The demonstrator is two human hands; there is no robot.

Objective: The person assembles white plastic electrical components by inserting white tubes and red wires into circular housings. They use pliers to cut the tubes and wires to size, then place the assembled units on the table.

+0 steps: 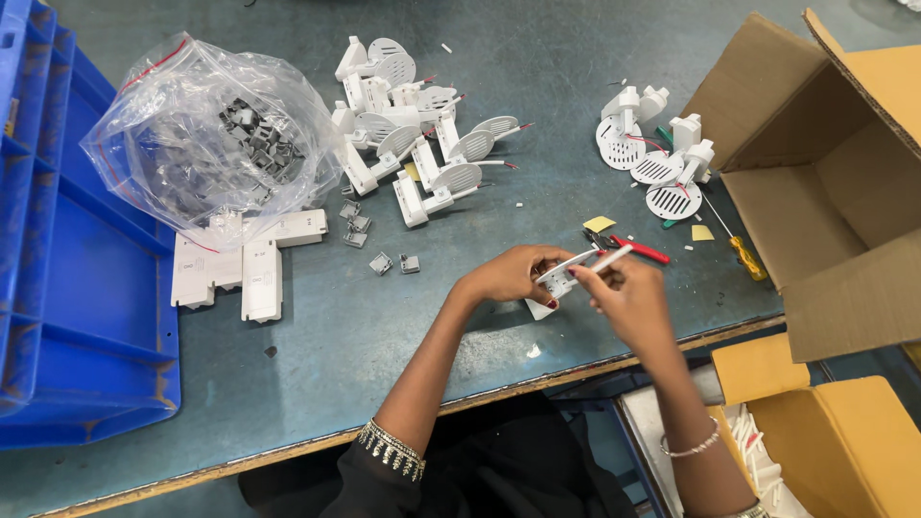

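My left hand (508, 276) and my right hand (628, 295) meet over the table's near side, both gripping a small white plastic fixture part (566, 273) with a slotted face. My right hand also pinches a thin white stick-like piece (614, 257) that points up and right. Beside the hands lie red-handled pliers (635, 248). A pile of white round-headed fixtures with wires (414, 134) sits farther back in the middle. A smaller group of the same fixtures (657, 158) lies at the right.
A clear bag of small grey clips (216, 144) sits at the left, with white rectangular housings (245, 264) below it. A blue crate (67, 269) fills the far left. An open cardboard box (825, 173) stands at the right. A yellow-handled screwdriver (739, 245) and loose grey clips (384, 261) lie on the table.
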